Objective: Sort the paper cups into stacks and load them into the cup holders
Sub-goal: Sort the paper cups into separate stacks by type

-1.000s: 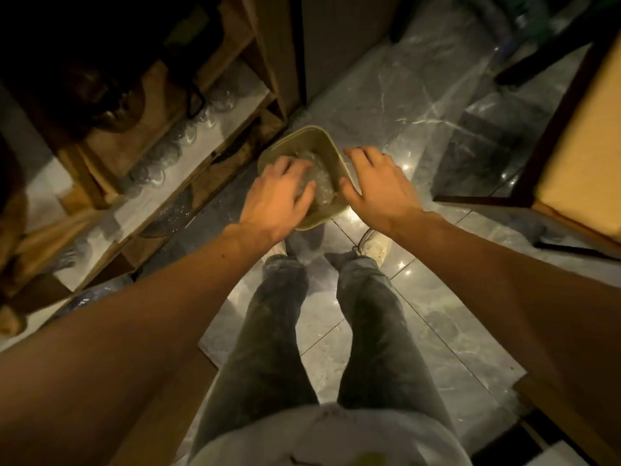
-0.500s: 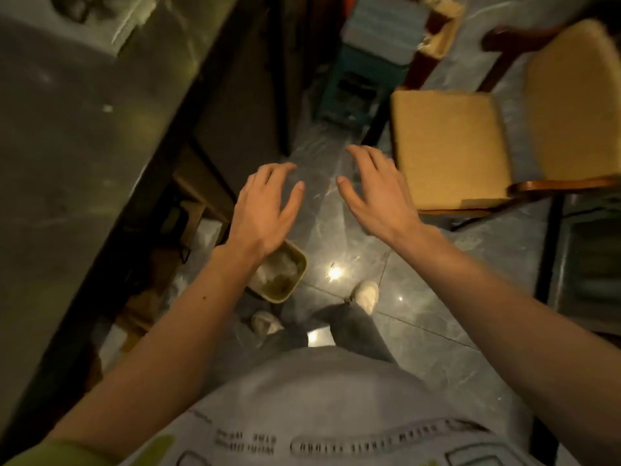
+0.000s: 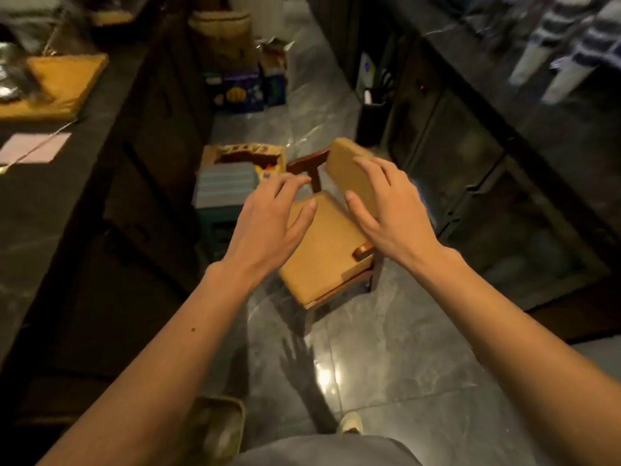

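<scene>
My left hand [image 3: 268, 220] and my right hand [image 3: 389, 210] are raised side by side in front of me, palms down, fingers spread, with nothing in either. They hover above a chair in the aisle. No paper cups or cup holders are visible in the head view. A small olive bin [image 3: 218, 428] stands on the floor at the bottom, near my left forearm; its contents are blurred.
A wooden chair with a tan cushion [image 3: 322, 253] stands in the aisle on the grey marble floor [image 3: 386, 364]. A dark counter [image 3: 57, 203] runs along the left, dark cabinets [image 3: 487, 183] along the right. Boxes and a stool [image 3: 228, 186] crowd the far aisle.
My view has lifted from the bin on the floor to the aisle ahead. Both hands left the bin and rose empty; the bin now lies low in the picture.
</scene>
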`<state>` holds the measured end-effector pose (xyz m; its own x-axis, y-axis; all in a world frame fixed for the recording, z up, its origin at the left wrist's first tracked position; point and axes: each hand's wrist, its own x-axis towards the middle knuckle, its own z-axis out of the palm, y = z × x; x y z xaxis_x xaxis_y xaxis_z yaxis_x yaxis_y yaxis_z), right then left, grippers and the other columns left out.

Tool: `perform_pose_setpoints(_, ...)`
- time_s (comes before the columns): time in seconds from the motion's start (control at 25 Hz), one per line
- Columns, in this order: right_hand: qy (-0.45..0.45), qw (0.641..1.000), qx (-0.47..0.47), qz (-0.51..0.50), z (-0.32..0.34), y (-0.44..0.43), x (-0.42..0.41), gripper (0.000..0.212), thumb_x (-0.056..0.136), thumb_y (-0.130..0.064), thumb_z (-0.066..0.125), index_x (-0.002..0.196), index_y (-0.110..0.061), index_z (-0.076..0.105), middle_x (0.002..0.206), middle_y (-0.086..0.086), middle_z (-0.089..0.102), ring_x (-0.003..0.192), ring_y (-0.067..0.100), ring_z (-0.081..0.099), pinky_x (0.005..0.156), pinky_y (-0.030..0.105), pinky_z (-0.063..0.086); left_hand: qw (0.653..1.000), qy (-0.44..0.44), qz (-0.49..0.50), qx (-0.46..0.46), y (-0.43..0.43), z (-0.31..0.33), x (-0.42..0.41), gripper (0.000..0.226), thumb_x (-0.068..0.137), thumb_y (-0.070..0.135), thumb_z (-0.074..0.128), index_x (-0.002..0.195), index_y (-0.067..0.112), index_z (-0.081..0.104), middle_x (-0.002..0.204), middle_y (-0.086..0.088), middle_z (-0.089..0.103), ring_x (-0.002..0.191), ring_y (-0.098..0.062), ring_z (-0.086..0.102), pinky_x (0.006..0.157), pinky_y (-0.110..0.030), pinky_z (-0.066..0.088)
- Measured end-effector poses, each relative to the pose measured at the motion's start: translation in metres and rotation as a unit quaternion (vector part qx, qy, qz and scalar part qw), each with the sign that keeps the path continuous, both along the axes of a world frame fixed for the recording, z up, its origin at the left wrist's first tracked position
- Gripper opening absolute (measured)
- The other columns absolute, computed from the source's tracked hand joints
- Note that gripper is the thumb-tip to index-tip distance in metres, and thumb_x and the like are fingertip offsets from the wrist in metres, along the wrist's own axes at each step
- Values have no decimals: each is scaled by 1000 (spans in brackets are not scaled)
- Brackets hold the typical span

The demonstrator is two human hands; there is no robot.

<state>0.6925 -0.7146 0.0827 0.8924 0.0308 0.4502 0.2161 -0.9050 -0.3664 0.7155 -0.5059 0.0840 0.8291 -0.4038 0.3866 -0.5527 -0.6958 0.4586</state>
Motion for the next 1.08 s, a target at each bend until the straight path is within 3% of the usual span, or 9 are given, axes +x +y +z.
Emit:
perform_pose_setpoints(0.24,-25,995,8,-94,40,-165,6,53,97,-36,55,143,-12,47,140,11,51,130,29,48,105,47,40,996,-34,-77,8,-178,29,43,43,101,35,49,138,14,52,136,-7,55,126,-21,49,106,-42,40)
perform_pose_setpoints(0.4,-27,987,20,-156,57,-246,5,52,97,-35,55,144,-13,45,142,10,49,130,28,46,105,47,40,990,-46,-135,18,-267,44,69,43,101,36,49,137,14,53,135,-7,55,125,-22,50,105,-34,37)
perform_pose_setpoints(0.56,-34,976,16,-213,60,-314,19,52,98,-35,55,145,-14,44,143,9,48,130,27,46,105,45,40,983,-53,-177,8,-341,47,107,43,101,37,48,136,13,54,133,-7,56,123,-22,52,103,-37,40)
perform_pose_setpoints(0.84,-16,962,11,-272,57,-416,89,53,99,-38,52,147,-19,39,145,5,44,134,23,41,108,42,38,975,-40,-219,-30,-457,33,203,44,100,40,48,136,16,54,133,-3,56,122,-20,51,99,-26,36)
perform_pose_setpoints(1.08,-10,945,46,-323,63,-500,155,54,100,-42,49,148,-22,36,147,1,42,135,21,40,106,41,40,964,9,-259,-61,-561,35,282,52,99,46,47,143,18,44,138,-3,54,127,-18,50,100,-29,39)
